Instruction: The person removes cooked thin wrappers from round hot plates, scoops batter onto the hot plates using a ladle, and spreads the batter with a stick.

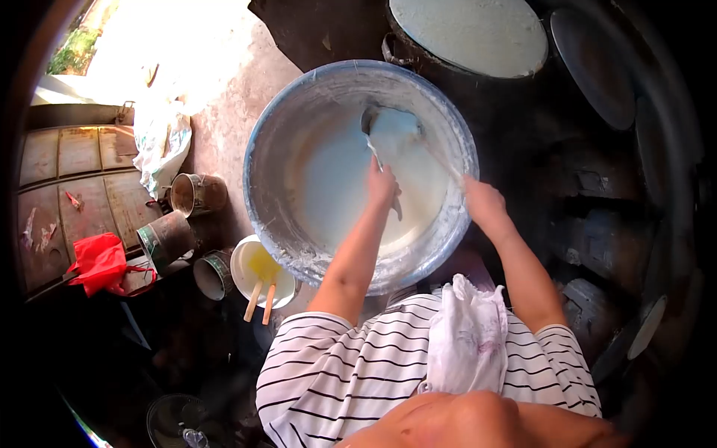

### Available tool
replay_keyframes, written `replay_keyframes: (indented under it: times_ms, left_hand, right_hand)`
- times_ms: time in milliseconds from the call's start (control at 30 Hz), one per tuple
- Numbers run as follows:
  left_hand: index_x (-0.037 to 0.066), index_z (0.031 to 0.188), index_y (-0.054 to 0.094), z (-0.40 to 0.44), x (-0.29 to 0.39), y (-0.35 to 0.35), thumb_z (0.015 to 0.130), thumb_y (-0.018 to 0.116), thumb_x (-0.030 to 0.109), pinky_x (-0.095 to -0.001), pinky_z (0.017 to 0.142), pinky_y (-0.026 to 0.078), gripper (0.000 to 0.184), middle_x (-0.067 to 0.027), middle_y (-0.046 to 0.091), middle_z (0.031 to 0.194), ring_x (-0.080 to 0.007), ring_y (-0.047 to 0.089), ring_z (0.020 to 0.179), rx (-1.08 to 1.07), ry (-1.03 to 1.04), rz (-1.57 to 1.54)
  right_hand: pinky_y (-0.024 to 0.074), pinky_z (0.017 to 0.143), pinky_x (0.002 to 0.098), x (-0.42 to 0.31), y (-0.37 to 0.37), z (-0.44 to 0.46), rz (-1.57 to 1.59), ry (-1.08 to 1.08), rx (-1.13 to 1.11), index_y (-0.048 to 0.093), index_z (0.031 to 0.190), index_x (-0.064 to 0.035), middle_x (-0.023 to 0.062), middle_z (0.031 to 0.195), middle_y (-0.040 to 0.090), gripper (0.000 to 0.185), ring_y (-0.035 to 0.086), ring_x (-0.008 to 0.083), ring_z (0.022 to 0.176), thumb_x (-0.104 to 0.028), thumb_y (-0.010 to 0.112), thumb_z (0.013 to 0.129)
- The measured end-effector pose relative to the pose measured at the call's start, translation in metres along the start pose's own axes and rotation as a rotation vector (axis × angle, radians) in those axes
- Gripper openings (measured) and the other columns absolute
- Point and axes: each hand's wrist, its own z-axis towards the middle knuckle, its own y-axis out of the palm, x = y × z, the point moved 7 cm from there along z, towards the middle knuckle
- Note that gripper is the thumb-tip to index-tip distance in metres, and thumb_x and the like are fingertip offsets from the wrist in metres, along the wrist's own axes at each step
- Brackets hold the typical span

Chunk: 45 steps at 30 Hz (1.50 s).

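Note:
A large round tub (258, 179) with a blue-grey rim stands in front of me, with milky white liquid (328, 179) in its bottom. My left hand (382, 187) reaches over the tub, fingers wrapped around the handle of a metal ladle (369, 124). The ladle's dark bowl dips at the liquid's far side. At the tub's right rim, my right hand (484, 200) is closed on a pale stick (448, 166) that slants down into the liquid. The stick's lower end is hard to make out.
A white bucket (243, 278) with two wooden-handled tools stands left of the tub, near several dirty metal pails (198, 194). A red bag (101, 263) lies at far left. Behind right is a wide vessel filled with a pale substance (470, 33).

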Motion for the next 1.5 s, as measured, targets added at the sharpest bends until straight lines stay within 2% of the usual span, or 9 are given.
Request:
replay_keyframes:
  times_ms: [67,267,333,433,500,967,1200,1367,1500]
  left_hand:
    - [0.033,0.141,0.022,-0.017,-0.026,0.028,0.095,0.040,0.014,-0.0230,0.036,0.030,0.053,0.0012,0.036,0.062,-0.0085,0.033,0.043,-0.071,-0.165,-0.186]
    - [0.015,0.095,0.045,-0.041,-0.044,0.079,0.096,0.043,0.021,-0.0211,0.036,0.030,0.007,0.0035,0.034,0.058,-0.0061,0.032,0.042,-0.287,-0.447,-0.933]
    - [0.011,0.071,0.042,-0.067,-0.036,0.092,0.097,0.044,0.024,-0.0214,0.036,0.031,0.029,0.0044,0.033,0.054,-0.0058,0.032,0.041,-0.506,-0.612,-1.200]
    - [0.014,0.058,0.035,-0.140,0.009,0.098,0.097,0.045,0.025,-0.0210,0.037,0.032,0.041,0.0049,0.030,0.049,-0.0060,0.032,0.040,-0.705,-0.723,-1.358]
    - [0.012,0.060,0.036,-0.189,0.047,0.089,0.097,0.045,0.024,-0.0203,0.037,0.032,0.040,0.0043,0.031,0.049,-0.0056,0.032,0.040,-0.897,-0.701,-1.361]
    - [0.006,0.074,0.040,-0.464,0.323,0.053,0.101,0.034,0.035,-0.0193,0.034,0.033,0.039,0.0025,0.033,0.048,-0.0061,0.031,0.034,-1.733,-0.026,-0.825]
    - [0.010,0.073,0.040,-0.361,0.223,0.016,0.100,0.041,0.032,-0.0179,0.032,0.023,0.034,0.0049,0.029,0.057,-0.0033,0.026,0.038,-1.159,-0.683,-0.746]
    - [0.012,0.074,0.040,-0.353,0.142,0.046,0.098,0.045,0.028,-0.0180,0.034,0.024,0.030,0.0048,0.028,0.058,-0.0034,0.025,0.040,-1.095,-0.610,-0.341]
    - [0.011,0.066,0.037,-0.370,0.071,0.137,0.099,0.040,0.027,-0.0187,0.036,0.032,0.037,0.0036,0.030,0.053,-0.0046,0.031,0.040,-1.028,-1.277,-0.554]
  right_hand:
    - [0.0488,0.080,0.0488,-0.015,0.029,-0.004,0.029,-0.076,-0.040,0.056,0.110,-0.0071,0.0216,0.093,0.065,0.027,0.063,0.0396,0.091,-0.016,0.040,0.090]
    - [0.0463,0.082,0.0496,-0.006,0.039,-0.035,0.289,-0.118,-0.025,0.057,0.112,-0.0058,0.0253,0.096,0.062,0.029,0.058,0.0431,0.096,-0.016,0.043,0.089]
    - [0.0445,0.084,0.0508,-0.001,0.033,-0.055,0.430,-0.153,0.006,0.056,0.114,-0.0052,0.0266,0.099,0.061,0.031,0.055,0.0447,0.099,-0.016,0.045,0.088]
    - [0.0424,0.052,0.0361,0.006,0.022,-0.096,0.809,-0.043,-0.126,0.051,0.125,-0.0048,0.0127,0.071,0.056,0.035,0.053,0.0247,0.059,-0.018,0.046,0.092]
    - [0.0281,0.034,0.0199,-0.007,-0.006,-0.132,1.094,-0.053,-0.226,0.042,0.135,-0.0037,-0.0018,0.056,0.041,0.041,0.033,0.0039,0.039,-0.020,0.044,0.097]
    - [0.0253,0.029,0.0180,-0.103,-0.201,-0.279,1.690,-0.872,-0.150,0.042,0.136,-0.0060,-0.0007,0.047,0.040,0.040,0.028,0.0038,0.031,-0.020,0.035,0.100]
    - [0.0238,0.031,0.0182,-0.059,-0.066,-0.247,1.800,-0.369,-0.289,0.052,0.127,-0.0066,0.0018,0.052,0.046,0.032,0.031,0.0049,0.033,-0.013,0.041,0.097]
    - [0.0297,0.031,0.0192,0.028,0.012,-0.289,2.000,-0.338,-0.110,0.048,0.131,-0.0093,-0.0012,0.049,0.040,0.035,0.031,0.0043,0.032,-0.018,0.041,0.097]
    - [0.0287,0.033,0.0216,0.076,0.059,-0.327,2.066,0.006,0.140,0.049,0.127,-0.0118,-0.0003,0.052,0.042,0.033,0.033,0.0061,0.034,-0.022,0.045,0.096]
